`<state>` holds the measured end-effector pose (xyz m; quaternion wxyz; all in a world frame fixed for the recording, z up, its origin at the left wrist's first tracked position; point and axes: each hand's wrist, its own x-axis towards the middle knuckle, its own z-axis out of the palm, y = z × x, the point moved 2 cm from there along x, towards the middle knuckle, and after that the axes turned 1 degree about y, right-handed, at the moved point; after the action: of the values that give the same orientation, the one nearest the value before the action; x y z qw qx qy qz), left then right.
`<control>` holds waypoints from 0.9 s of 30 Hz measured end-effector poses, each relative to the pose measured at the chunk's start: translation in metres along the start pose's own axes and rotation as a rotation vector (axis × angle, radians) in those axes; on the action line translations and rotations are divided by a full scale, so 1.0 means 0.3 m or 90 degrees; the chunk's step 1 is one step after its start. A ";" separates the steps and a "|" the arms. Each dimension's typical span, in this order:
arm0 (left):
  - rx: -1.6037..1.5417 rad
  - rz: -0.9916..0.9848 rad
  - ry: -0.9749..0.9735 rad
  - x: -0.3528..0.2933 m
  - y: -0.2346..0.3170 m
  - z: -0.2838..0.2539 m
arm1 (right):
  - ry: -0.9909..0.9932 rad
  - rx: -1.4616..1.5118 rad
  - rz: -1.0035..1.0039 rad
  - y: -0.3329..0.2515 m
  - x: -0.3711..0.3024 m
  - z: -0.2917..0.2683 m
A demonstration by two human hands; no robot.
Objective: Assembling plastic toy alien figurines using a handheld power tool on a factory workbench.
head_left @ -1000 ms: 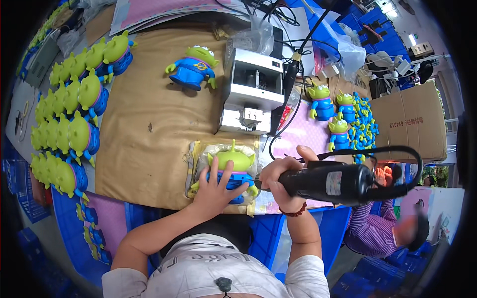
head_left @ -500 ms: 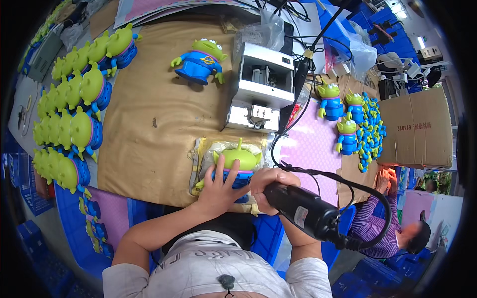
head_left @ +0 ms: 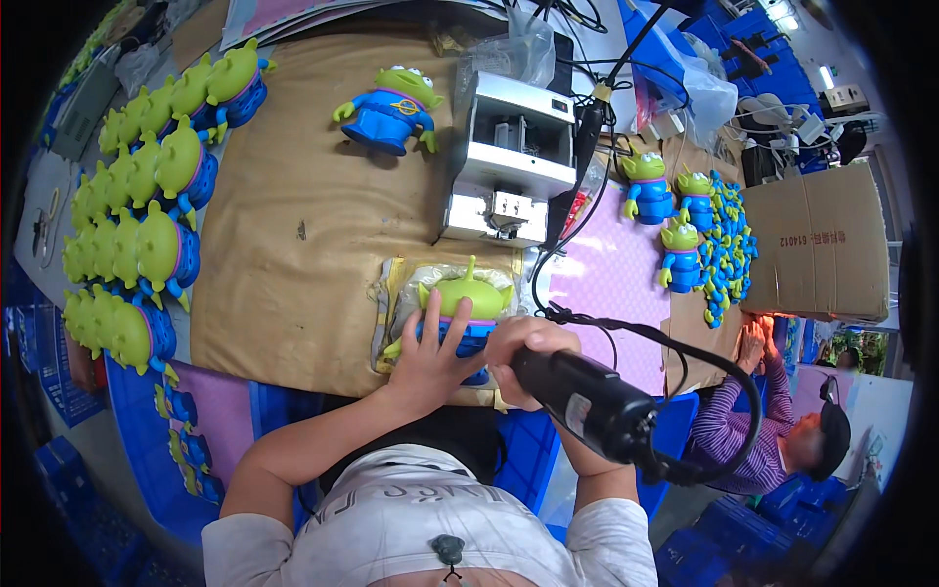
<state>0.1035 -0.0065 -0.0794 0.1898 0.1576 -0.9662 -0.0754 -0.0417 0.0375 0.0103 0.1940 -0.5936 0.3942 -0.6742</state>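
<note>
One spread left hand (head_left: 424,366) rests on the green-and-blue figure (head_left: 468,295) at the near edge of the tan mat (head_left: 293,293) in the head view; the right hand (head_left: 526,354) grasps a black corded tool (head_left: 592,401), its tip hidden. Best brace the figure firmly, tool squared.

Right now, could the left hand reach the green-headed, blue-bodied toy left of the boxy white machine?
Probably yes: brown cloth leads up to that toy, and the machine stands to its right. The left hand rests on another green-headed toy, so it would have to lift first.
</note>
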 end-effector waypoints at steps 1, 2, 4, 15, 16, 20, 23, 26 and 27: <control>-0.029 0.005 -0.020 0.003 -0.007 -0.015 | 0.002 -0.009 0.035 -0.012 0.001 0.006; -0.057 0.011 -0.040 0.007 -0.014 -0.034 | 0.005 -0.018 0.070 -0.030 0.002 0.010; -0.172 0.010 -0.080 0.009 -0.046 -0.098 | 0.087 -0.001 0.212 -0.029 -0.040 -0.044; -0.482 -0.265 0.025 -0.152 -0.225 -0.006 | 0.310 -0.142 0.181 0.193 0.396 -0.120; -0.482 -0.267 0.044 -0.159 -0.225 0.007 | 0.290 -0.178 0.199 0.205 0.414 -0.133; -0.458 -0.266 0.102 -0.175 -0.210 0.048 | 0.284 -0.106 0.261 0.184 0.412 -0.117; -0.438 -0.270 0.102 -0.181 -0.206 0.065 | 0.247 -0.061 0.289 0.088 0.377 -0.068; -0.483 -0.285 0.141 -0.174 -0.205 0.053 | 0.223 0.019 0.278 0.015 0.324 -0.025; -0.498 -0.290 0.151 -0.162 -0.204 0.042 | 0.216 0.025 0.269 -0.007 0.304 -0.011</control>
<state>0.1582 -0.0466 -0.1202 0.3228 0.2896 -0.7776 -0.4552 -0.0646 -0.0266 0.0710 0.2731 -0.3726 0.5228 -0.7164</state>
